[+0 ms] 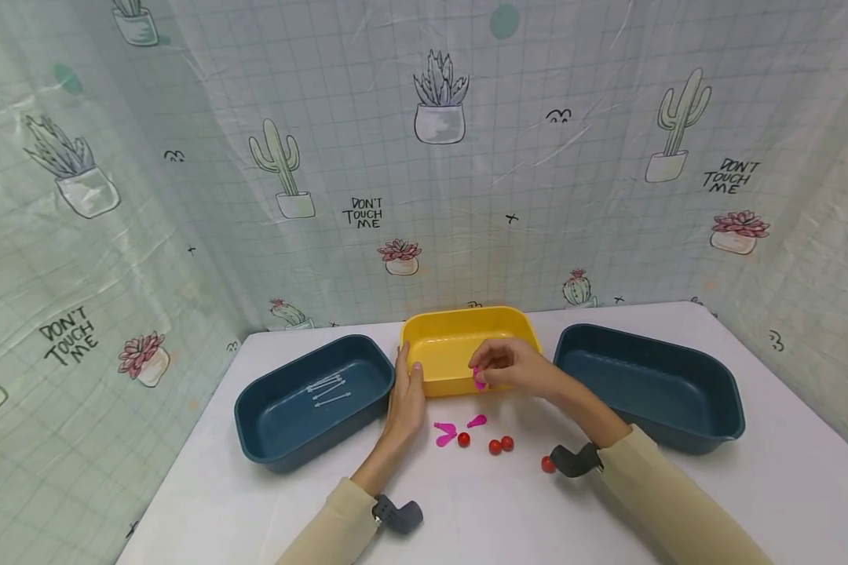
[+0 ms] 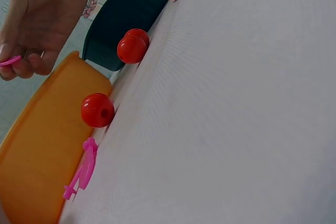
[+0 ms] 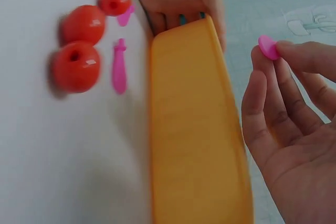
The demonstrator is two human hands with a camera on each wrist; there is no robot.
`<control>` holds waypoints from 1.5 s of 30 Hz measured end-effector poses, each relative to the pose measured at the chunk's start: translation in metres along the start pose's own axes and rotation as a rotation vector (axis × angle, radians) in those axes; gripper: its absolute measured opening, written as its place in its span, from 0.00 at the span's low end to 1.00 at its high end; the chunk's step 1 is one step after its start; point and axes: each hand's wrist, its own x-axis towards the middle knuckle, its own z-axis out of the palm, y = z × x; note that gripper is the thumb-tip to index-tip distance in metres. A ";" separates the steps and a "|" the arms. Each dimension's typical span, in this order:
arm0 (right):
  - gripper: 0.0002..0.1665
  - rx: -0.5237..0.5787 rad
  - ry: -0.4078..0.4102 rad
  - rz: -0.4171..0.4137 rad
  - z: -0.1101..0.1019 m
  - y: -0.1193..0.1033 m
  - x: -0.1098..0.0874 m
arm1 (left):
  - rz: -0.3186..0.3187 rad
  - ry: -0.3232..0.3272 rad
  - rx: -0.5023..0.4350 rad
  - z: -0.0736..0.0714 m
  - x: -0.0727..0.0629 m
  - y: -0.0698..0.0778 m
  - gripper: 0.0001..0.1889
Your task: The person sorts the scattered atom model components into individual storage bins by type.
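Observation:
My right hand (image 1: 521, 369) pinches a small pink plastic piece (image 3: 268, 48) between thumb and fingertips, above the front edge of the yellow bin (image 1: 448, 388). The left hand (image 1: 406, 404) rests along the bin's left end with its fingers extended. In front of the bin, a few teardrop-shaped pink pieces (image 1: 477, 421) lie on the white table. Beside them are several round red beads (image 1: 464, 439); holes show in some of them in the wrist views.
To the left stands a dark blue bin (image 1: 279, 447) holding several thin pale rods (image 1: 333, 399). A second dark blue bin (image 1: 650, 384) sits at the right, close to the right forearm. A cactus-print curtain (image 1: 466, 196) hangs behind the table.

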 end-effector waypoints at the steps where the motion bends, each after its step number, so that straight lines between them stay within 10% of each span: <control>1: 0.16 0.002 0.010 0.006 0.000 -0.002 0.003 | 0.004 0.001 0.001 0.000 0.000 0.000 0.31; 45: 0.19 0.027 0.058 0.250 0.010 0.012 0.109 | 0.020 0.000 -0.020 0.001 -0.001 -0.003 0.30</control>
